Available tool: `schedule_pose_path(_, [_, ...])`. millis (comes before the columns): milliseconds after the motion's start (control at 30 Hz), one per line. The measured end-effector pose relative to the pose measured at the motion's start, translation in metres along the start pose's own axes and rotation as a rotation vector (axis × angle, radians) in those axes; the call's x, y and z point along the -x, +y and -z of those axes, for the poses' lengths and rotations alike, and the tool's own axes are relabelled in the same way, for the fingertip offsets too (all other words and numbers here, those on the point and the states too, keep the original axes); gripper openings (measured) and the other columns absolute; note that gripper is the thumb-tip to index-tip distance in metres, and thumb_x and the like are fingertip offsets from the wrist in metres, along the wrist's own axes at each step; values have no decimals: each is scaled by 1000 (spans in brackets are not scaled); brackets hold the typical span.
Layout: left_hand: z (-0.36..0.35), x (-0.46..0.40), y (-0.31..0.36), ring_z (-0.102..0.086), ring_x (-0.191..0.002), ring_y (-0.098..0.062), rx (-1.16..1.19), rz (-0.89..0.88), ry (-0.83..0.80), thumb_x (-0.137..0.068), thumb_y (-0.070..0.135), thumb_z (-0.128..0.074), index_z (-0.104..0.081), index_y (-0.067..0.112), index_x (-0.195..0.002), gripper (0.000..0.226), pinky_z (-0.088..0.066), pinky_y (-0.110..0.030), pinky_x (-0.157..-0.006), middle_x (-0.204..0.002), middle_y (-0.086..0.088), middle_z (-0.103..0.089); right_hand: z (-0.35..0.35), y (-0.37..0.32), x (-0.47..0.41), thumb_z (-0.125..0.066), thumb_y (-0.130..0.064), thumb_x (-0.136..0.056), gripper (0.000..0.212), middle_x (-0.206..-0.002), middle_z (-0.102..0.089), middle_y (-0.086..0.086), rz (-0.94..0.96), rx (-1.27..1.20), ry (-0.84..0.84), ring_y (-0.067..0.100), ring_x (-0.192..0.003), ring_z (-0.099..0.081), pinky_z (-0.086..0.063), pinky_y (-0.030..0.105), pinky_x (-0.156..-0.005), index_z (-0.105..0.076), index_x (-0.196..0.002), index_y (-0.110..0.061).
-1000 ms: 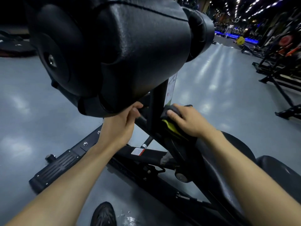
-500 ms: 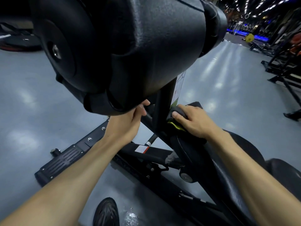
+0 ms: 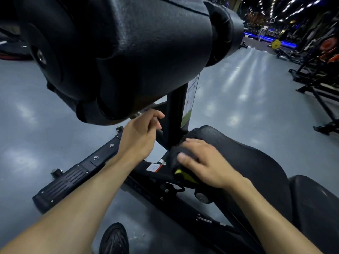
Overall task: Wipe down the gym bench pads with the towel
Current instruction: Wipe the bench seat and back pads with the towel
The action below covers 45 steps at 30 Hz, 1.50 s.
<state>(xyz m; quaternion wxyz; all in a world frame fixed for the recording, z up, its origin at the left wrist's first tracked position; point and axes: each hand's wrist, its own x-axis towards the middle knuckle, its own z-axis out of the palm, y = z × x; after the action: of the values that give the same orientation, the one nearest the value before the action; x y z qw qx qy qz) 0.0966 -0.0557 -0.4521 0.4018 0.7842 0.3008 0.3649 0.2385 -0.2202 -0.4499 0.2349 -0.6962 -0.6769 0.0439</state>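
- The towel is dark, nearly black, bunched into a soft wad, with a bright yellow-green strip showing at its lower edge, under the heel of my palm.
- It sits on the narrow front tip of the seat pad, just beside the black upright post, at about 5 o'clock from the centre of my view.
- My right hand lies on top of the towel, fingers bent over the wad and thumb against its near side, gripping it and pressing it onto the pad.
- My left hand is at 6 o'clock from the big roller pad, fingers curled; it reaches in beside the post, but I cannot tell what, if anything, they close around.
- Pads I can count: one large black roller pad filling 12 o'clock, one seat pad at 4 o'clock, and one more padded section at the lower right edge, three in all, each black with a pebbled, slightly shiny skin.
- One towel, two hands, one post.
- One ribbed foot plate lies on the grey floor at 8 o'clock.
- One black shoe shows at 6 o'clock.
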Motion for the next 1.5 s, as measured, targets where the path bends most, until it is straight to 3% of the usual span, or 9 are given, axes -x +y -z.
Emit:
schedule_pose_path(133, [3,0,-3,-51,-50,-5,-32,0,11,-107,25,-39,-65,37,-108,28,-40,-24,-51,-86,14,-68,26,18,-5,-46,-53,-98,41,-75,-58,-5,-324,-617,493,11,-74,-54,-43,37,-71,-60,-84,-17])
schedule_pose_path(233, [5,-1,-5,-49,-50,-4,-19,-2,19,-107,26,-39,-64,37,-107,27,-39,-24,-53,-87,13,-68,25,28,-24,-39,-52,-104,41,-90,-70,-1,-468,-429,657,21,-88,-66,-52,43,-82,-65,-99,-20])
schedule_pose_path(433, [4,-2,-4,-53,-58,0,-24,-6,32,-107,25,-39,-64,37,-105,27,-36,-23,-58,-84,12,-67,-21,-4,-43,-44,-52,-98,37,-75,-65,6,-199,478,247,33,-77,-59,-39,40,-79,-48,-80,-20])
schedule_pose_path(667, [-8,1,7,-59,-67,-2,-46,-26,13,-106,22,-42,-64,34,-103,25,-37,-14,-54,-78,13,-66,0,-9,-12,-33,-55,-102,47,-81,-63,0,71,344,-157,23,-90,-61,-35,34,-113,-56,-87,-17])
schedule_pose_path(767, [-7,-1,4,-60,-68,-4,-38,-16,16,-106,22,-41,-64,34,-104,26,-38,-14,-54,-79,14,-66,23,-2,-12,-35,-54,-102,43,-82,-62,-1,-50,87,-9,23,-86,-61,-47,40,-90,-57,-92,-18])
schedule_pose_path(900, [-4,-1,1,-47,-47,-5,1,21,1,-107,22,-39,-64,35,-106,28,-37,-20,-47,-81,11,-67,55,33,-36,-39,-49,-101,36,-75,-61,1,-256,59,337,32,-80,-61,-36,37,-67,-60,-97,-19])
schedule_pose_path(1100, [-2,-2,-2,-47,-47,-5,-20,7,-3,-107,23,-39,-64,37,-107,28,-36,-20,-49,-84,11,-67,41,87,-66,-39,-49,-105,36,-95,-67,7,-410,165,-41,35,-98,-62,-44,39,-81,-57,-101,-18])
schedule_pose_path(1333, [-6,0,2,-54,-54,-3,-46,-4,-2,-106,24,-40,-63,37,-103,27,-40,-22,-52,-80,11,-67,22,45,-52,-37,-51,-102,40,-88,-64,8,-227,323,2,31,-91,-59,-41,39,-75,-54,-90,-17])
schedule_pose_path(1500, [-11,11,13,-57,-63,0,-121,-103,-5,-107,22,-42,-65,30,-109,24,-41,-26,-58,-81,12,-67,1,-4,-19,-32,-56,-100,42,-81,-62,1,-122,263,3,27,-88,-58,-46,46,-94,-51,-82,-22])
